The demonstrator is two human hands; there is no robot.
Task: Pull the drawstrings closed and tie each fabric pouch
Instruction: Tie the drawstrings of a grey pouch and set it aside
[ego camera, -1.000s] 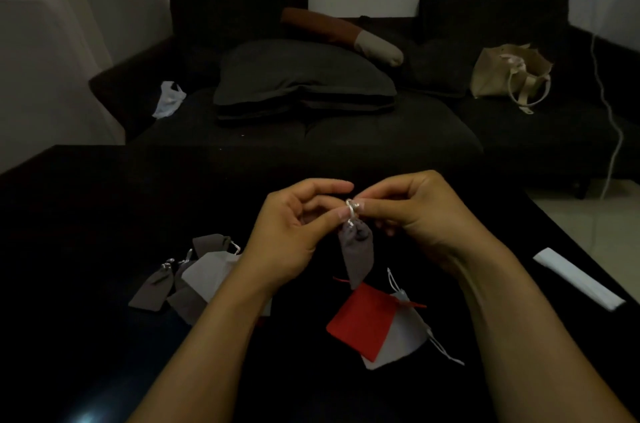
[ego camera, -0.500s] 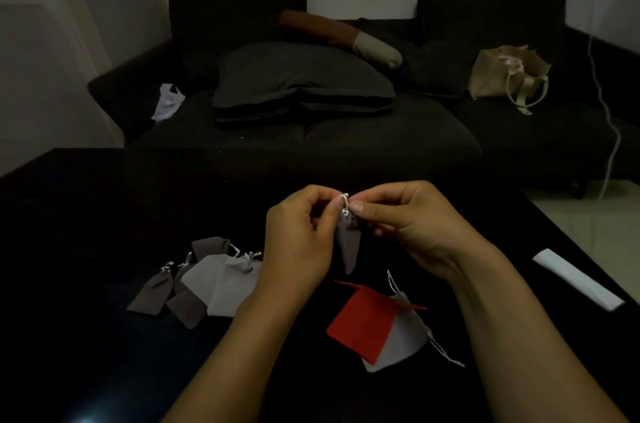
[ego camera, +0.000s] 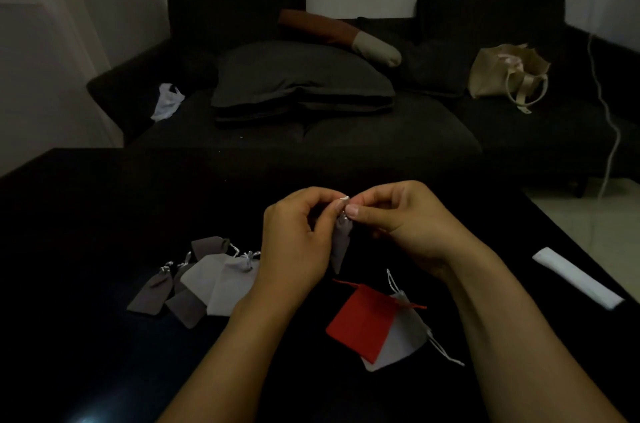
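A small grey pouch hangs above the black table, its mouth gathered. My left hand and my right hand meet at its top, and both pinch the pale drawstring between thumb and fingers. Most of the pouch is hidden behind my left hand. On the table to the left lies a pile of several grey and white pouches with cinched tops. Below my hands lies a flat red pouch on top of a white pouch, their strings loose.
A folded white strip lies near the table's right edge. Behind the table stands a dark sofa with cushions, a beige bag and a white plastic bag. A white cable hangs at the right.
The grey pouch has turned edge-on and slipped further behind my left hand. Both hands have closed in tighter on the drawstring at its top.
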